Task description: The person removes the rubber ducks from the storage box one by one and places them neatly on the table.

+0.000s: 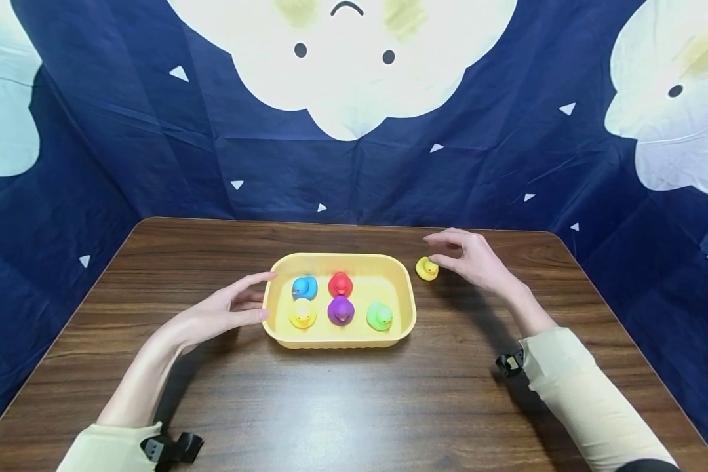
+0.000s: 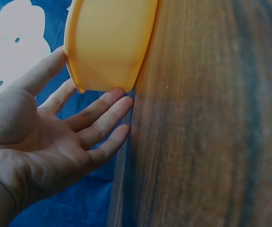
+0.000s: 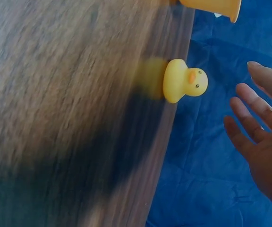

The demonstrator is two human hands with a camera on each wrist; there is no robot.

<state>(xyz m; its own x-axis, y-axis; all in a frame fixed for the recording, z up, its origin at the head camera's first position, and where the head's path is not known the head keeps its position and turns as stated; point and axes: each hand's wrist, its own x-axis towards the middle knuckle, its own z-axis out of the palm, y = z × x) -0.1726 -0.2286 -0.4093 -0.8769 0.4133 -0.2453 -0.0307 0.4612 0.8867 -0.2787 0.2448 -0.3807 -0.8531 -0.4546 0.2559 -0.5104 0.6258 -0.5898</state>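
A yellow plastic tub (image 1: 324, 341) stands on the table and holds several rubber ducks. Inside are a blue duck (image 1: 304, 287), a red duck (image 1: 340, 284), a yellow duck (image 1: 303, 313), a purple duck (image 1: 340, 310) and a green duck (image 1: 380, 316). My left hand (image 1: 215, 316) touches the tub's left end, fingers spread and thumb at the rim (image 2: 67, 42). Outside, to the right of the tub, another yellow duck (image 3: 174, 82) sits upright on the tabletop. Close above it is my right hand (image 1: 472, 261), fingers apart; the right wrist view shows a gap between hand and duck.
The brown wooden table (image 1: 342, 419) reaches back to a dark blue cloth backdrop (image 1: 354, 177) with white clouds and small triangles. Cloth also hangs along both sides. A small black device (image 1: 510, 362) sits on the right wrist, and a similar one (image 1: 171, 449) on the left.
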